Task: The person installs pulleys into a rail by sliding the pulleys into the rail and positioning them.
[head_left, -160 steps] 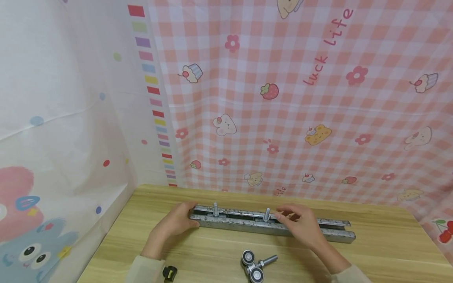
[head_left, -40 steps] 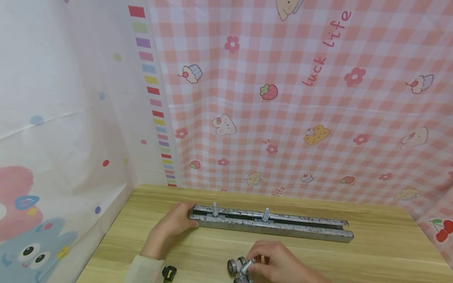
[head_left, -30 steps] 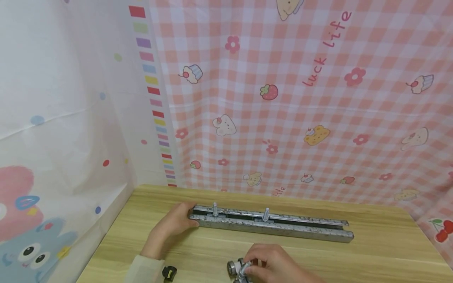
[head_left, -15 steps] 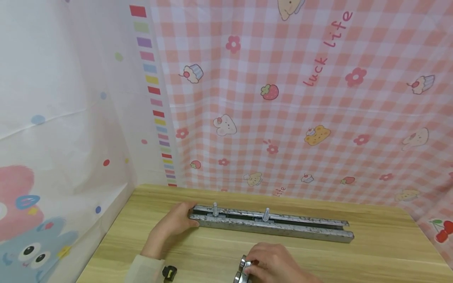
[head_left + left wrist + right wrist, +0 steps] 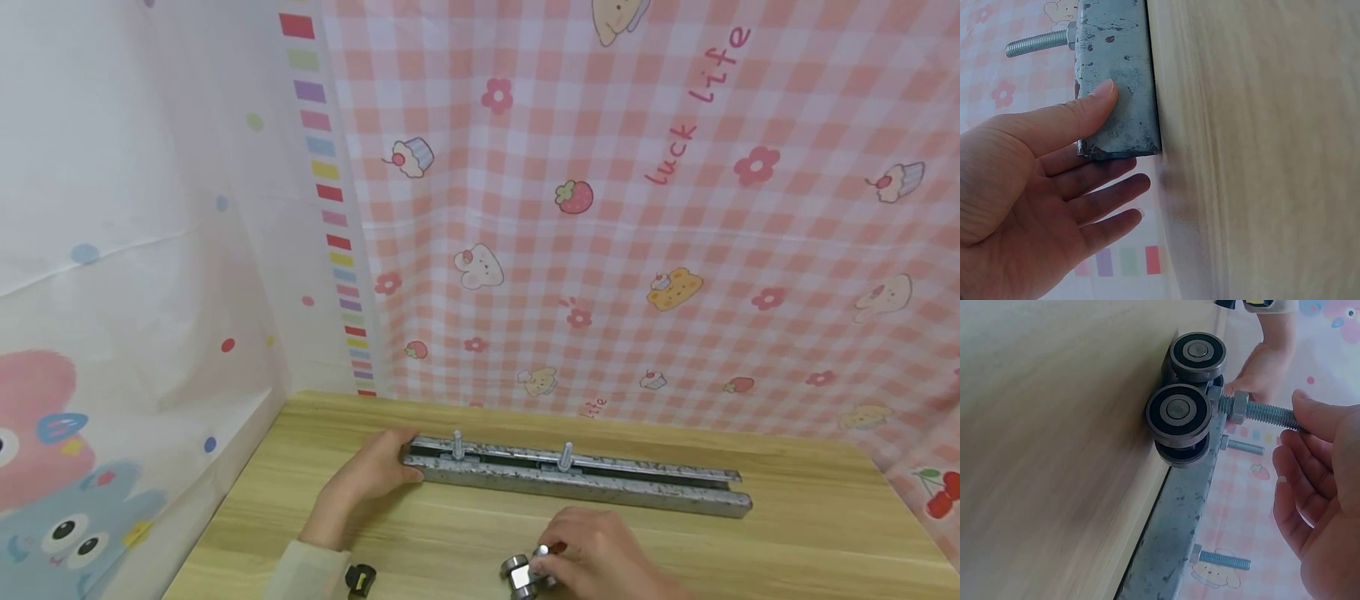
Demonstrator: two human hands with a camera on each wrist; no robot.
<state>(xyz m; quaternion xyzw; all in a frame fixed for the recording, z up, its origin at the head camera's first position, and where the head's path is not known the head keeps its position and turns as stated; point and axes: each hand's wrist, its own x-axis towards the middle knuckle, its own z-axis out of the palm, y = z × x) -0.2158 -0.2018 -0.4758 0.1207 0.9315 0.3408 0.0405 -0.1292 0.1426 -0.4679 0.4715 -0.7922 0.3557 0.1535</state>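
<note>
A grey, scuffed metal channel rail [image 5: 637, 492] lies along the back of the table, slot upward. Two bolts [image 5: 566, 456] stand up out of the slot. My left hand [image 5: 367, 473] holds the rail's left end, its thumb against the front face in the left wrist view. Nearer the front, my right hand [image 5: 600, 550] pinches the tip of a threaded bolt on a roller trolley [image 5: 1179, 410]. The trolley's wheels are close to the tabletop, and its bolt points up. Whether every wheel touches the wood I cannot tell.
A small black item with a yellow mark [image 5: 361, 579] lies on the wooden table [image 5: 435, 533] by the left sleeve. A pink checked cloth [image 5: 570, 250] hangs behind the rail, and a white printed cloth [image 5: 150, 250] hangs at the left.
My right hand has left the rail and taken hold of the trolley by its bolt. Over the last second the trolley has turned and shifted slightly right. My left hand stays at the rail end.
</note>
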